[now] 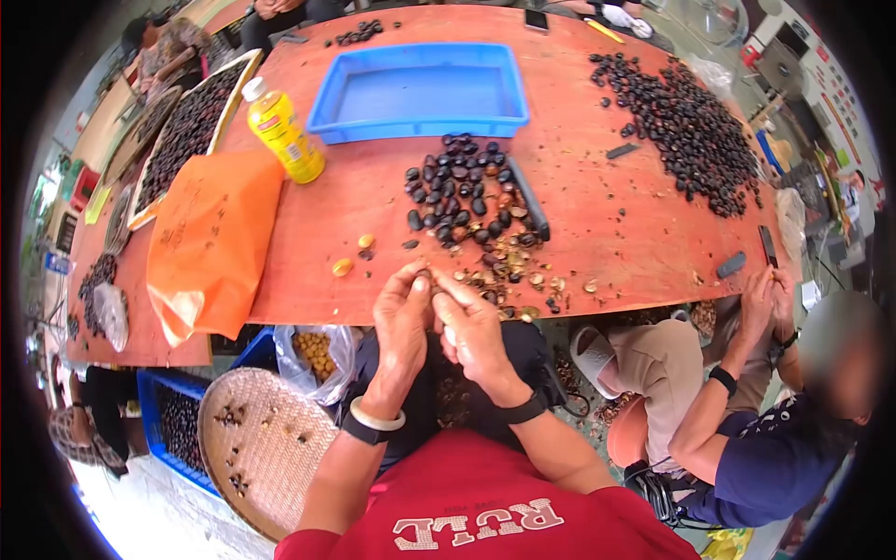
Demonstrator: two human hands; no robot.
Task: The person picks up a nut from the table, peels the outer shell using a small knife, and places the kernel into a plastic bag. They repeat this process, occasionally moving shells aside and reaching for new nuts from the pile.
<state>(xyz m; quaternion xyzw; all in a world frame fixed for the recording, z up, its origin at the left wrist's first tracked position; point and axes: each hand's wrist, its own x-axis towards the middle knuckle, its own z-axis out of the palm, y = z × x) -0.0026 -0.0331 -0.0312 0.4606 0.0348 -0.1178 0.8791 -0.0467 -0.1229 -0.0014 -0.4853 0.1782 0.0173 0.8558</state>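
Note:
My left hand [399, 313] and my right hand [474, 327] meet at the table's near edge, their fingertips pinched together. A small dark nut shows in part between the left thumb and fingers. The right fingers are closed against it; whatever else they hold is hidden. Something whitish [450, 335] shows at the right fingers, too small to make out. Just beyond lie a pile of dark, shiny nuts [453, 191] and broken shell pieces [504, 266]. Two yellow peeled kernels [343, 267] rest left of the shells. A dark bar [528, 199] borders the pile's right side.
A blue tray [420, 128], a yellow bottle [285, 131] and an orange bag [215, 243] stand on the table. More nuts [691, 131] spread at right. Below left are a bag of kernels [315, 353] and a woven tray [261, 448]. A co-worker [765, 448] sits at right.

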